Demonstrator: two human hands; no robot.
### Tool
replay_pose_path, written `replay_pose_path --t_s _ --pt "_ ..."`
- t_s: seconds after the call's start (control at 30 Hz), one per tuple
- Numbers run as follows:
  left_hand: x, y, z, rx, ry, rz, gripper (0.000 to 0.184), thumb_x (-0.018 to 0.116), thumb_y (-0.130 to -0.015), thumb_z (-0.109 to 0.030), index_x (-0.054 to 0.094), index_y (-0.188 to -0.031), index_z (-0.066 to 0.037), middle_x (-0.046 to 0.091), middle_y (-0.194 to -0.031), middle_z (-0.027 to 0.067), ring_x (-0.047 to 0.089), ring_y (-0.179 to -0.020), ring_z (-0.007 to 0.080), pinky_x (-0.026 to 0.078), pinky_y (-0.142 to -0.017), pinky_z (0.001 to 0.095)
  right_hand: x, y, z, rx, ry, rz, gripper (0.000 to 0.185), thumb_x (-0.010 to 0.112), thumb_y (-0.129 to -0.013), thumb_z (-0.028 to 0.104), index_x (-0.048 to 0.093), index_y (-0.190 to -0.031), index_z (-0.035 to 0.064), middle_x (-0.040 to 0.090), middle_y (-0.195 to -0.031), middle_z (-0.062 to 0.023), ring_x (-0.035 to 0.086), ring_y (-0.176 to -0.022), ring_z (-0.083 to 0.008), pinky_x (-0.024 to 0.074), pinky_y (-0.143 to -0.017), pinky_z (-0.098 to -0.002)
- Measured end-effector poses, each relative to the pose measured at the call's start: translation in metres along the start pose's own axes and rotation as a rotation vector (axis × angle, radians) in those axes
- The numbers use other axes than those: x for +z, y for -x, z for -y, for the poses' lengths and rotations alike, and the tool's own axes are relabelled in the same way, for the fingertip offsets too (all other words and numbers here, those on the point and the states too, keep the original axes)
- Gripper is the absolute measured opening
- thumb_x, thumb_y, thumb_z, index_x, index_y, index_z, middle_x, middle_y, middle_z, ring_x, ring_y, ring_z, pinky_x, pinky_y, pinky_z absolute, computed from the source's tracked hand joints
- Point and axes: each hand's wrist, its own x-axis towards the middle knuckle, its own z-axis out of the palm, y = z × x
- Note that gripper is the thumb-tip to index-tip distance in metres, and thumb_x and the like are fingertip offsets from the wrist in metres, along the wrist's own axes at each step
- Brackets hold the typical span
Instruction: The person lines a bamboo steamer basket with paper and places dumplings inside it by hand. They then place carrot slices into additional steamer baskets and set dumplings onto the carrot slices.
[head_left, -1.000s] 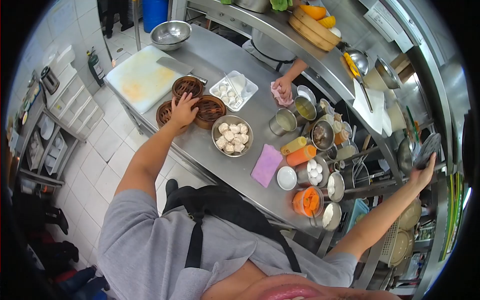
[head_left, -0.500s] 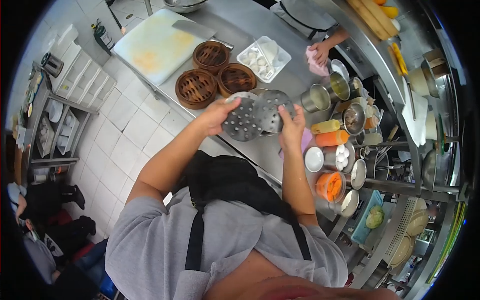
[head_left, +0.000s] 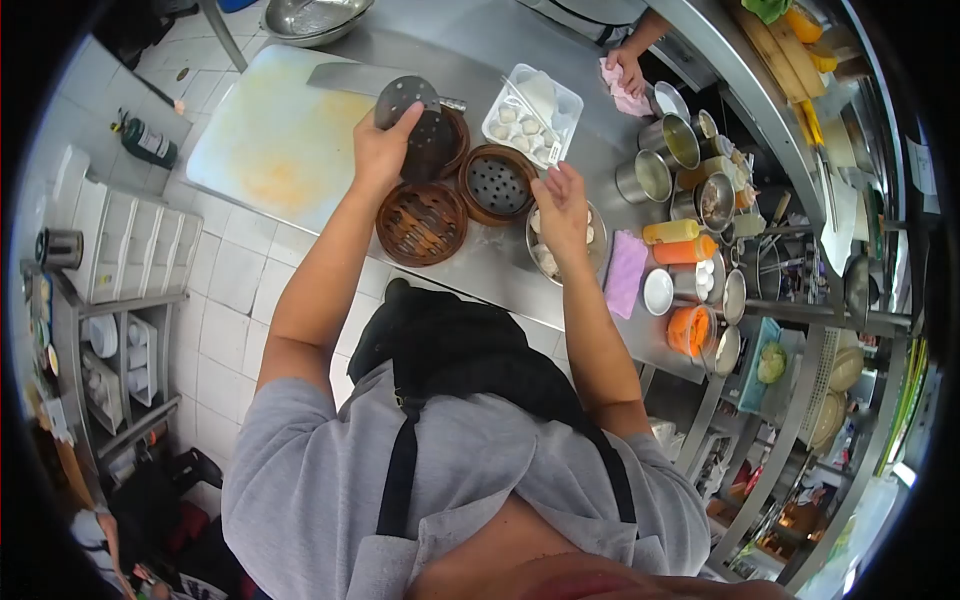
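My left hand point(head_left: 385, 150) is closed on a round perforated metal plate point(head_left: 408, 95), held above the back bamboo steamer basket point(head_left: 455, 140). A second dark perforated disc overlaps below it; I cannot tell whether it is held or lies in that basket. Another perforated plate point(head_left: 496, 187) lies inside the right steamer basket point(head_left: 475, 207). The front steamer basket point(head_left: 422, 225) shows its bare slatted bottom. My right hand point(head_left: 562, 215), fingers apart and empty, is beside the right basket and over a metal bowl point(head_left: 597, 240) of white pieces, partly covering it.
A cutting board point(head_left: 270, 130) with a cleaver point(head_left: 350, 78) lies left. A plastic tray point(head_left: 570, 105) of white balls sits behind the baskets. Pots point(head_left: 643, 178), sauce bottles point(head_left: 684, 250) and a purple cloth point(head_left: 626, 272) line the right. Another person's hand point(head_left: 625, 72) holds a pink cloth.
My right hand has let go of its perforated plate, and one now lies in the right basket. My left hand has moved left and away from me with its plate.
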Motion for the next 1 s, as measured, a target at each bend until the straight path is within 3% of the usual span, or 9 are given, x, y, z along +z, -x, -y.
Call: replay_pose_path --t_s 0.1,0.17,0.37,0.47,0.53,0.57,0.67,0.9,1.0 --pt "-0.007 -0.022 -0.005 0.128 -0.355 0.076 0.034 0.066 -0.103 -0.025 0.072 -0.118 0.005 0.076 -0.101 0.0104 0.067 -0.089 0.0157 0.053 -0.084 0.0316 -0.016 0.034 0.014 0.045 -0.133 0.043 0.042 0.065 -0.102 0.01 0.049 -0.139 -0.0003 0.068 -0.123 -0.0187 0.065 -0.108 -0.0191 0.053 -0.093 -0.0305" --pt "-0.01 -0.025 -0.015 0.483 -0.486 -0.053 0.035 0.063 -0.104 -0.027 0.072 -0.117 0.005 0.076 -0.098 0.0111 0.066 -0.09 0.0138 0.053 -0.082 0.0307 -0.034 0.054 -0.004 0.17 -0.239 0.167 0.029 0.062 -0.103 0.008 0.055 -0.13 0.0006 0.072 -0.113 -0.0149 0.068 -0.096 -0.0159 0.0543 -0.083 -0.0272" --pt "-0.046 0.03 -0.017 0.139 -0.445 0.356 0.036 0.07 -0.099 -0.023 0.068 -0.125 0.003 0.076 -0.101 0.0143 0.071 -0.092 0.0219 0.054 -0.087 0.031 -0.074 0.118 -0.004 0.274 -0.226 0.0 0.017 0.062 -0.103 0.011 0.063 -0.117 0.0012 0.075 -0.1 -0.01 0.068 -0.083 -0.0133 0.0557 -0.075 -0.028" --pt "-0.048 0.067 0.0 0.42 -0.788 0.49 0.057 0.075 -0.094 -0.031 0.059 -0.141 -0.003 0.07 -0.127 0.0191 0.067 -0.118 0.0324 0.05 -0.101 0.0447 -0.093 0.133 -0.017 0.307 -0.163 -0.1 0.017 0.06 -0.104 0.01 0.063 -0.117 -0.0005 0.075 -0.101 -0.0118 0.07 -0.083 -0.0162 0.0577 -0.075 -0.0303" --pt "-0.043 0.085 0.003 0.712 -1.203 0.595 0.077 0.077 -0.088 -0.04 0.049 -0.153 -0.01 0.05 -0.155 0.0176 0.044 -0.145 0.0375 0.033 -0.114 0.0597 -0.102 0.139 -0.019 0.303 -0.179 -0.143 0.018 0.06 -0.103 0.01 0.063 -0.117 -0.0008 0.074 -0.1 -0.0113 0.07 -0.083 -0.0162 0.0578 -0.074 -0.0302" --pt "-0.049 0.091 0.015 0.587 -1.194 0.719 0.078 0.073 -0.089 -0.048 0.049 -0.154 -0.015 0.035 -0.168 0.0099 0.028 -0.155 0.0334 0.02 -0.118 0.066 -0.11 0.142 -0.019 0.299 -0.177 -0.135 0.018 0.061 -0.103 0.01 0.063 -0.117 -0.0011 0.074 -0.1 -0.0107 0.07 -0.083 -0.0161 0.0578 -0.074 -0.0301" --pt "-0.045 0.102 0.031 0.764 -1.323 0.849 0.072 0.069 -0.091 -0.048 0.051 -0.154 -0.017 0.038 -0.166 0.0108 0.032 -0.153 0.0349 0.021 -0.119 0.0639 -0.136 0.142 -0.023 0.287 -0.156 -0.198 0.016 0.063 -0.102 0.012 0.063 -0.113 0.0005 0.073 -0.095 -0.0079 0.068 -0.079 -0.0136 0.057 -0.072 -0.0288" --pt "-0.029 0.103 0.043 0.611 -1.435 0.738 0.069 0.064 -0.096 -0.047 0.049 -0.155 -0.016 0.041 -0.164 0.0112 0.032 -0.154 0.0331 0.021 -0.12 0.0624 -0.3 0.136 -0.057 0.048 0.334 -0.514 0.014 0.068 -0.095 0.008 0.071 -0.103 -0.0024 0.072 -0.091 -0.0079 0.068 -0.08 -0.015 0.0559 -0.074 -0.0305" --pt "-0.005 0.112 0.037 0.685 -1.445 0.414 0.075 0.065 -0.097 -0.049 0.04 -0.159 -0.015 0.046 -0.159 0.0152 0.041 -0.148 0.0316 0.028 -0.117 0.0603 -0.381 0.146 -0.066 0.145 0.461 -0.682 0.02 0.071 -0.091 0.013 0.072 -0.105 -0.0014 0.076 -0.097 -0.0139 0.073 -0.087 -0.0225 0.0571 -0.079 -0.0356"
